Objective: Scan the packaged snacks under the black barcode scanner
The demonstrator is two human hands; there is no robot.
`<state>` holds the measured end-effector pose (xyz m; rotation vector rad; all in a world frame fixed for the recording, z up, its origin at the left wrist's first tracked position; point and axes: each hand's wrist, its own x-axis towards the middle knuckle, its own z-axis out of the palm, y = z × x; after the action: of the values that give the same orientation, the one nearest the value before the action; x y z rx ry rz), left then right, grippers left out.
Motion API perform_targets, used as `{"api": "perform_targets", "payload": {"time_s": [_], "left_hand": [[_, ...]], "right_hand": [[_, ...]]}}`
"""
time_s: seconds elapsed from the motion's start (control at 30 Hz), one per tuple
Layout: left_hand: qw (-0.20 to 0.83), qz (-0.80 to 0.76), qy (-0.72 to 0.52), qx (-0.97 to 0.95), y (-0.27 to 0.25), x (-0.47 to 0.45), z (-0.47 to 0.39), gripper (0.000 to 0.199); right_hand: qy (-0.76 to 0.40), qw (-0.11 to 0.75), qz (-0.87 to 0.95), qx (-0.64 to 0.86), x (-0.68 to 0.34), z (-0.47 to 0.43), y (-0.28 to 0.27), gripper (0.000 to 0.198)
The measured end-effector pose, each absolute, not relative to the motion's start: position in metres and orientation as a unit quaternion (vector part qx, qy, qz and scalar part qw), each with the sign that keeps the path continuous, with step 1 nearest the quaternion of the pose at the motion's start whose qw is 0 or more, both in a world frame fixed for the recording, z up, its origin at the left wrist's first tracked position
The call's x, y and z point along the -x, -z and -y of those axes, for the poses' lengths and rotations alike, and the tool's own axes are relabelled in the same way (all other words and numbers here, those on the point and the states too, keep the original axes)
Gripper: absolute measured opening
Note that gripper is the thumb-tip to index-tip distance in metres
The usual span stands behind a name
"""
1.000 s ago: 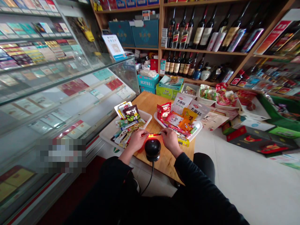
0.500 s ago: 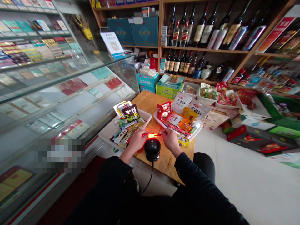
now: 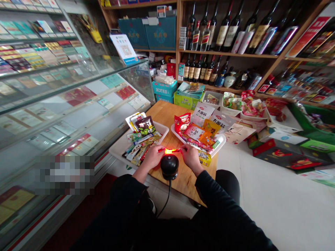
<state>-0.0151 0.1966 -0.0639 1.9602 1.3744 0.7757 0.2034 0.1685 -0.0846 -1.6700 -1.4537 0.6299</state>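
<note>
My left hand (image 3: 153, 156) and my right hand (image 3: 190, 155) pinch the two ends of a narrow snack packet (image 3: 171, 151), stretched level between them. Red-orange light glows on the packet and on my fingertips, so its print cannot be read. Just on my side of it stands a black barcode scanner (image 3: 169, 166) with a cable running down toward me. Left of my left hand is a white tray (image 3: 164, 129) of slim snack packets. Beyond my right hand lies another white tray (image 3: 222, 142), filled with red, white and orange snack bags.
The wooden table (image 3: 162, 111) carries both trays and the scanner. A glass display counter (image 3: 86, 101) runs along the left. Shelves of wine bottles (image 3: 225, 35) stand behind. Boxes (image 3: 293, 153) and snack bins (image 3: 232, 104) sit on the right.
Almost nothing differs. Both hands stay on the packet in front of the scanner, and the view has shifted very slightly.
</note>
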Motion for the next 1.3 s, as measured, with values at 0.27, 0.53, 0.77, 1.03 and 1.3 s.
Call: {"api": "perform_targets", "payload": {"time_s": [0.27,0.53,0.77,1.03,1.3], "left_hand": [[0.343,-0.5,-0.29,-0.741,0.056,0.015,-0.197,0.02],[0.317,-0.526,-0.283,-0.737,0.067,0.018,-0.2,0.019],[0.321,-0.521,-0.275,-0.741,0.064,0.018,-0.198,0.018],[0.289,-0.53,-0.261,-0.753,0.069,0.022,-0.199,0.02],[0.303,-0.537,-0.278,-0.737,0.047,0.018,-0.198,0.02]], "right_hand": [[-0.272,0.407,0.569,0.66,-0.201,-0.168,0.084,0.015],[-0.262,0.402,0.581,0.657,-0.199,-0.17,0.082,0.015],[-0.306,0.406,0.563,0.651,-0.196,-0.172,0.083,0.016],[-0.259,0.39,0.593,0.655,-0.194,-0.179,0.077,0.016],[-0.217,0.409,0.623,0.63,-0.199,-0.184,0.053,0.016]]}}
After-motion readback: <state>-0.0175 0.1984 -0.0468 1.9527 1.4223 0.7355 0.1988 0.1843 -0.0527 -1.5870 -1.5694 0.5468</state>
